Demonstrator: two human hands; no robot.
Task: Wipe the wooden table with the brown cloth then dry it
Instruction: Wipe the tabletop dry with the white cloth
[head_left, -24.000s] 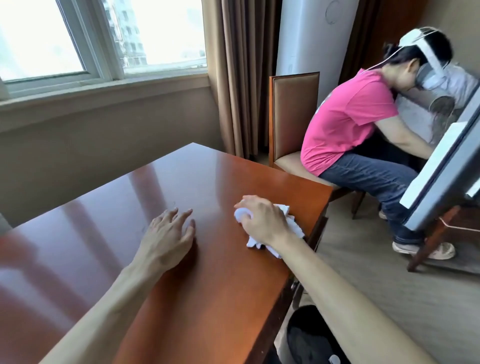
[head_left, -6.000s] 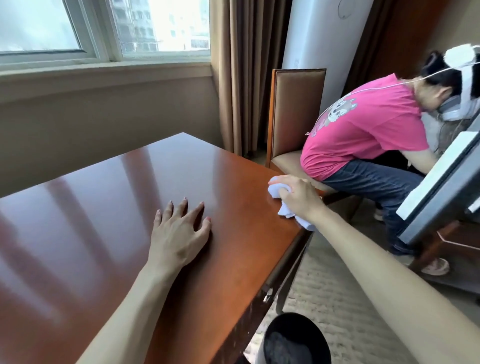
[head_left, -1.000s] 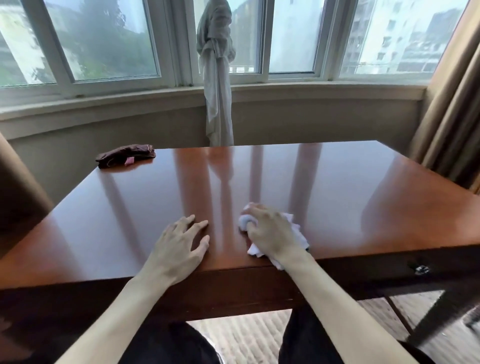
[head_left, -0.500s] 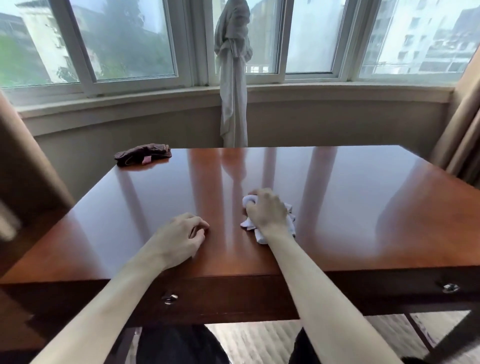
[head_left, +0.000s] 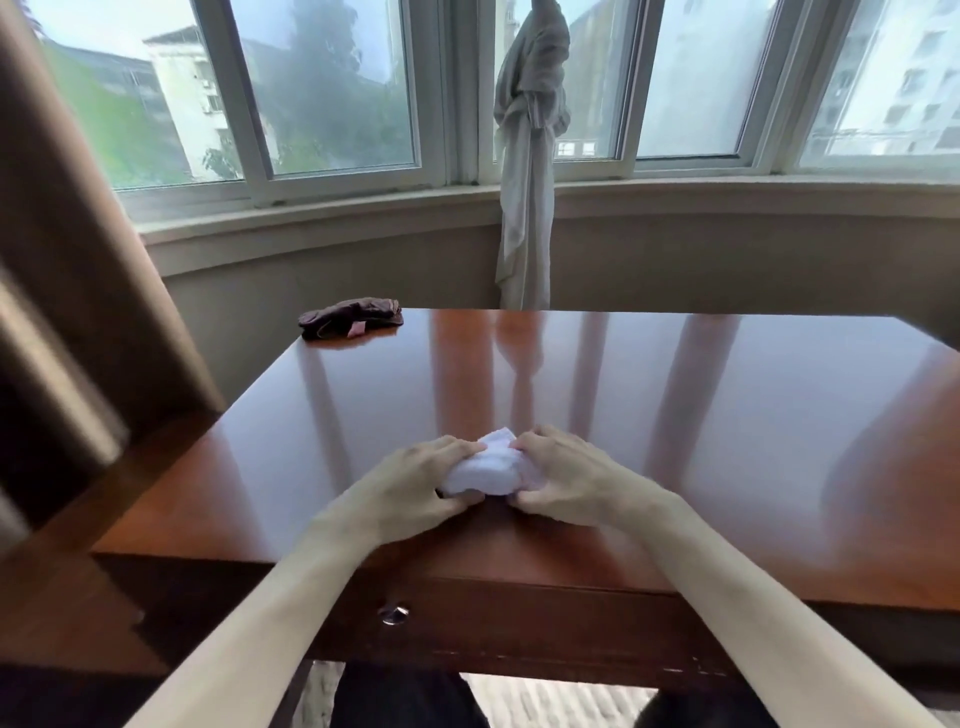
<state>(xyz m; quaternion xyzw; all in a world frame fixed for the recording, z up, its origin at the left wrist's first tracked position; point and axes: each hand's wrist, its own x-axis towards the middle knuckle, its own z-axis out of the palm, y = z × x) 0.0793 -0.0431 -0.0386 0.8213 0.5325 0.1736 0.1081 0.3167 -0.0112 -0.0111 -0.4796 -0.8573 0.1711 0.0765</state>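
A crumpled brown cloth (head_left: 350, 318) lies on the glossy wooden desk (head_left: 675, 415), upper left. Lower centre, my left hand (head_left: 415, 488) and right hand (head_left: 566, 480) pinch a soft white towel (head_left: 485, 470).

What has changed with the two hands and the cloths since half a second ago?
The left hand moved right off the bare table and now grips the white cloth together with the right hand. The brown cloth stays at the far left corner, untouched.
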